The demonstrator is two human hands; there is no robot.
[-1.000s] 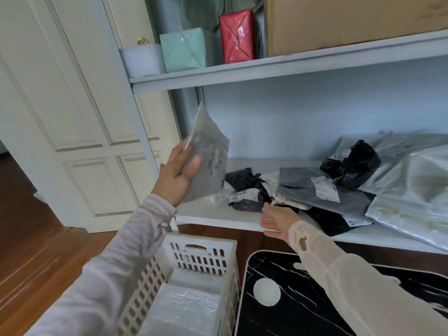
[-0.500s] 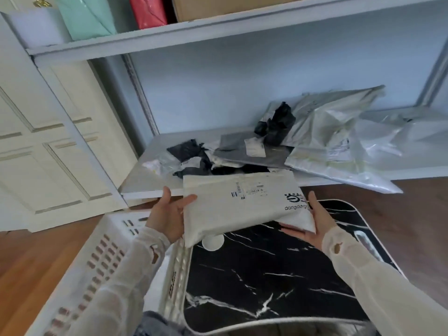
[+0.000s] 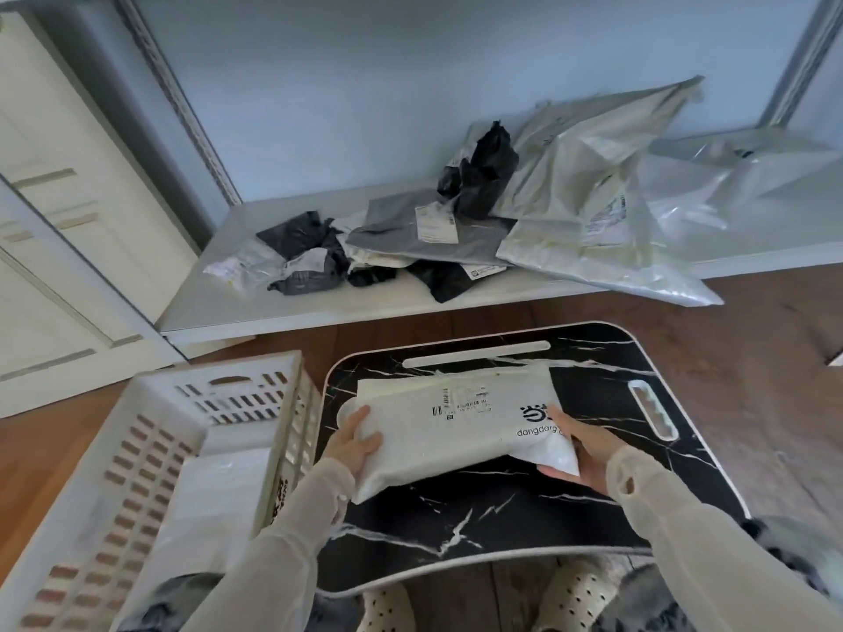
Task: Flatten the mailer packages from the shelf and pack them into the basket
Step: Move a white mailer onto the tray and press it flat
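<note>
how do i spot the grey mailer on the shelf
Find the low white shelf beyond the black tray. In the middle of its pile lies the grey mailer, with a crumpled black bag to its left and silvery mailers to its right. It alone is flat, matte grey, with a white label on top.

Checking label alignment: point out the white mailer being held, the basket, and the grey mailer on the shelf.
white mailer (image 3: 456, 431), head view, blank face just below its barcode.
basket (image 3: 255, 394), head view, slotted far wall.
grey mailer (image 3: 392, 230), head view, flat body left of its label.
</note>
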